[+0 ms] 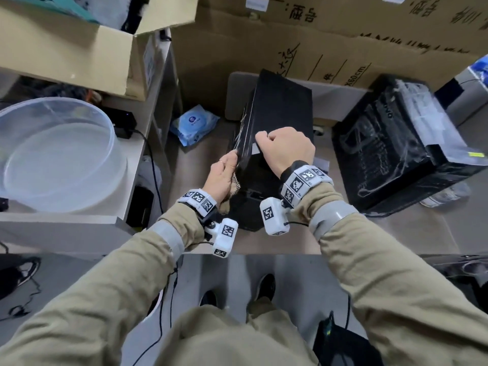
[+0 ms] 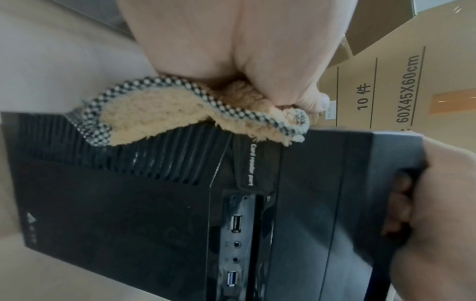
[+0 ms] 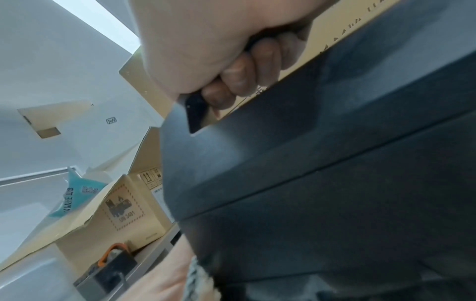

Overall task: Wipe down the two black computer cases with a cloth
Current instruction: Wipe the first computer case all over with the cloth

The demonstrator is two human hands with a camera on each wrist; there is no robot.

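Note:
A black computer case (image 1: 277, 112) stands upright on the table in the middle of the head view. My right hand (image 1: 285, 147) grips its top front edge, with the fingers (image 3: 239, 79) curled over the rim of the case (image 3: 335, 163). My left hand (image 1: 223, 173) holds a beige fluffy cloth (image 2: 159, 110) with a checkered border and presses it against the left side of the case (image 2: 128, 203). Part of the cloth (image 1: 233, 192) hangs below the palm. The second black case (image 1: 396, 149), wrapped in clear film, lies to the right, untouched.
A clear plastic basin (image 1: 52, 154) sits on the lower shelf at the left. A blue wet-wipes pack (image 1: 194, 124) lies left of the case. Cardboard boxes (image 1: 330, 40) line the back. A plastic bottle (image 1: 446, 195) lies by the second case. The table edge (image 1: 264, 253) is near my body.

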